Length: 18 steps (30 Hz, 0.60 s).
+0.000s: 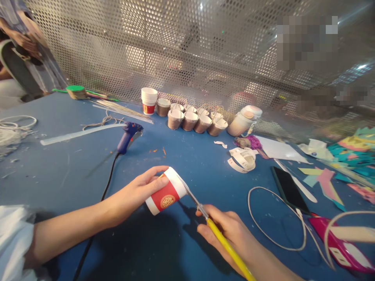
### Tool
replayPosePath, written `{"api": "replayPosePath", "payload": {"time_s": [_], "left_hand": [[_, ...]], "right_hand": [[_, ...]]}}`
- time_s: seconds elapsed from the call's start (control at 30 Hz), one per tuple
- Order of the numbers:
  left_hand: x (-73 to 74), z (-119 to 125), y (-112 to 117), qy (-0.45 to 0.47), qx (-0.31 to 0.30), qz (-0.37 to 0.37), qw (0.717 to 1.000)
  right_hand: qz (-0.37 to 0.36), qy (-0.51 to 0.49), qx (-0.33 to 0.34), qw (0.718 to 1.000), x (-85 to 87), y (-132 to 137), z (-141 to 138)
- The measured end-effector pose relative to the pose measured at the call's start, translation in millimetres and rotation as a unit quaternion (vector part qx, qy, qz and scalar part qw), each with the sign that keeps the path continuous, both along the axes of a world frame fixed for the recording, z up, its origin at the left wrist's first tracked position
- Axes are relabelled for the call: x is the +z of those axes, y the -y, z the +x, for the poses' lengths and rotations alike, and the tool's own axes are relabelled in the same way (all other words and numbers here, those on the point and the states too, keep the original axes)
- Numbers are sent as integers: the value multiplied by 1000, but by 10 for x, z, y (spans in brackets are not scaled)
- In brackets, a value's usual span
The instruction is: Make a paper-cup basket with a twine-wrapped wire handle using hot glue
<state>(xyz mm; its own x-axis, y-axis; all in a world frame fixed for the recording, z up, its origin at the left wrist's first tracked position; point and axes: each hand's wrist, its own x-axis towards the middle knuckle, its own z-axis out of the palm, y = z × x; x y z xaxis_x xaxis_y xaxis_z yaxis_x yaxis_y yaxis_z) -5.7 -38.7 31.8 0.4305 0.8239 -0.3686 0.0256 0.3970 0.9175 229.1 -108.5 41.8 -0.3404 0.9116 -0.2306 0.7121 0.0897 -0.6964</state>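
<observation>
My left hand (149, 185) is wrapped round a red and white paper cup (170, 193) that is tilted on its side, its rim facing right. In my right hand (227, 230) is a pair of scissors (215, 230) with a yellow handle. The metal blades reach the cup's rim and touch it or lie right against it; I cannot tell how far they bite into the paper. A blue glue gun (127, 137) lies beyond my left hand, its black cord running toward me under my forearm.
A stack of paper cups (149, 100) stands at the back beside several brown-wrapped cups (190, 120). Further right are a jar (243, 120), a curled paper strip (243, 159), a phone (288, 187) with a white cable, and a magenta power strip (340, 246). A person (32, 47) is at the far left.
</observation>
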Motion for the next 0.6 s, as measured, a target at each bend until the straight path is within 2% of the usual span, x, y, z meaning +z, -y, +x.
{"api": "replayPosePath", "payload": {"time_s": [0.2,0.47,0.6], "left_hand": [[-21,-14,23,-9,-44,54,997],[-79,-1,59,-44,-57,102,992],[-79,7,58,-47,-53,106,992]], "right_hand": [[29,26,1,999,27,-23,-1],[49,59,15,997,63,-9,-9],[36,55,17,998,60,-13,-5]]}}
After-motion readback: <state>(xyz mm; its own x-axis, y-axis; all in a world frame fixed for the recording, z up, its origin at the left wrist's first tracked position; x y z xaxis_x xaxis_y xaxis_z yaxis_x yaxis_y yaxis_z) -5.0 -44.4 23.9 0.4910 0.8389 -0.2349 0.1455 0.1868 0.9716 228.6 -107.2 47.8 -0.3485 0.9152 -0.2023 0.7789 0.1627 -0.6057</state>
